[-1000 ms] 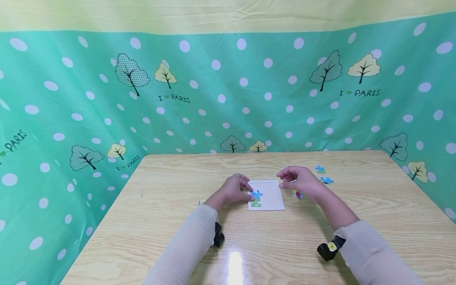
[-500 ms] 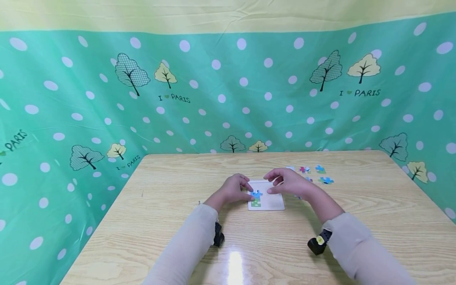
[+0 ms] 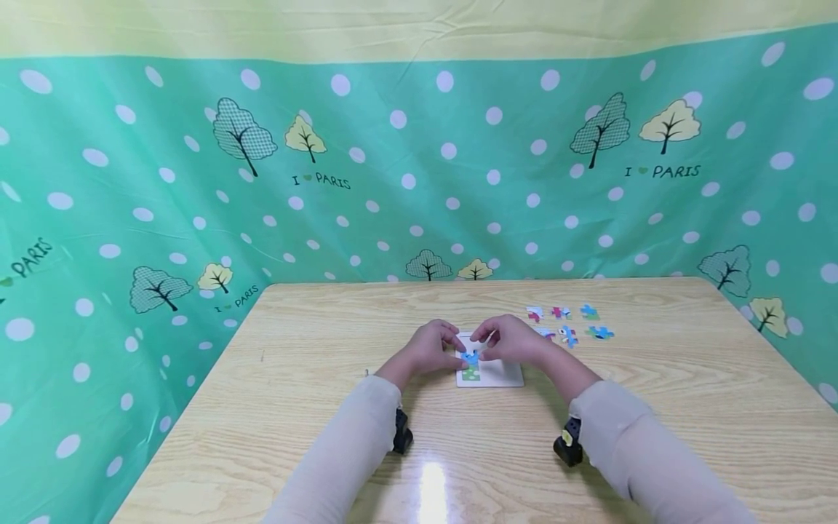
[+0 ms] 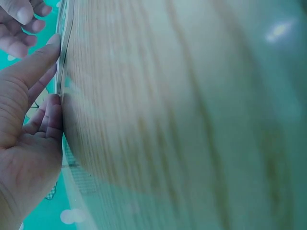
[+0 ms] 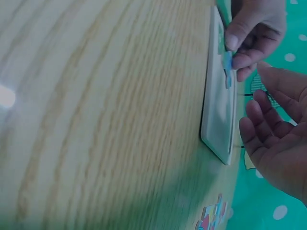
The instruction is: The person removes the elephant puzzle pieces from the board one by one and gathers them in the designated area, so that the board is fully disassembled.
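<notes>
A white puzzle tray (image 3: 503,375) lies on the table in front of me. On its left side are a green puzzle piece with pale spots (image 3: 471,375) and, just above it, a blue puzzle piece (image 3: 470,356). My left hand (image 3: 431,349) pinches the blue piece between thumb and fingertips at the tray's left edge. Over the tray, close to the same piece, hovers my right hand (image 3: 513,340); its fingers are loosely bent. The right wrist view has the right hand (image 5: 280,124) holding nothing, with the blue piece (image 5: 227,69) at the left hand's fingertips.
Several loose puzzle pieces (image 3: 568,336) lie on the wooden table (image 3: 327,327) to the right of and behind the tray. A green dotted curtain (image 3: 419,167) hangs behind the table's far edge.
My right hand has moved left from the tray's right edge to beside the blue piece, uncovering loose puzzle pieces at the right. The left hand has stayed put.
</notes>
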